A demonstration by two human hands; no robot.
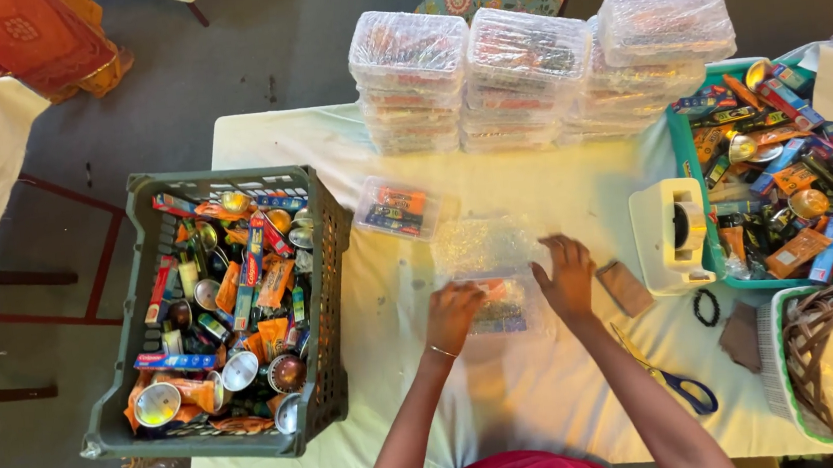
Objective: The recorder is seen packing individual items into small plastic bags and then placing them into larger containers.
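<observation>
My left hand point(452, 316) and my right hand point(567, 276) rest on either side of a clear plastic box point(496, 302) filled with small colourful packets, lying on the cream tablecloth point(551, 393). Both hands press on or grip its edges. The box's clear lid point(483, 246) stands open just beyond it. A second, closed clear box point(396, 208) of packets sits a little farther off to the left.
A dark green crate point(119, 390) of packets and small metal cups hangs at the table's left. Stacks of filled clear boxes point(533, 73) line the far edge. A teal tray point(683, 155), white tape dispenser point(673, 234), blue-handled scissors point(686, 391) and wicker basket point(817, 329) lie right.
</observation>
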